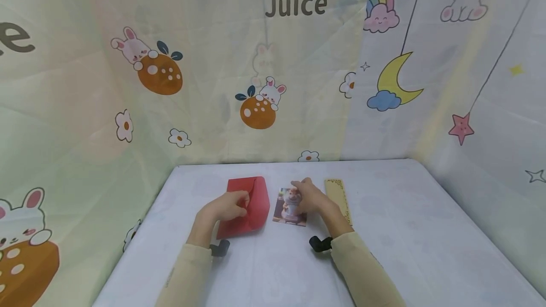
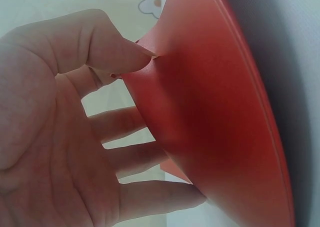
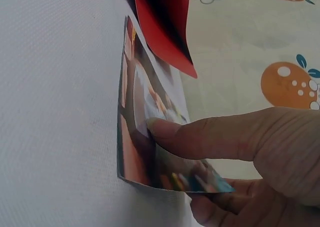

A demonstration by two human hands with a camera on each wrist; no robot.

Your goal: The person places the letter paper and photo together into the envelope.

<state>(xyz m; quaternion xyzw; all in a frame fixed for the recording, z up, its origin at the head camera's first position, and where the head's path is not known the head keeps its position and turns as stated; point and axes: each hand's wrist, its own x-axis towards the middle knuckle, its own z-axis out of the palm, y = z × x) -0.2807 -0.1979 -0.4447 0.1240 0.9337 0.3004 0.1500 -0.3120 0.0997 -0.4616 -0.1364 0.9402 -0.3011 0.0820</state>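
Note:
A red envelope (image 1: 256,210) lies on the white table, its mouth and flap on the right side. My left hand (image 1: 229,206) pinches the edge of its upper layer between thumb and index finger; the other fingers reach along that edge in the left wrist view (image 2: 200,112). To the right of the envelope is a printed photo card (image 1: 284,210) with a figure on it. My right hand (image 1: 310,196) holds the card's right edge, thumb (image 3: 167,128) on its face and fingers beneath. In the right wrist view the envelope (image 3: 162,34) gapes just past the card.
A yellow strip with a gold patterned border (image 1: 337,193) lies on the table (image 1: 409,231) right of the card, partly behind my right forearm. Printed curtains (image 1: 204,84) stand along the table's back and sides.

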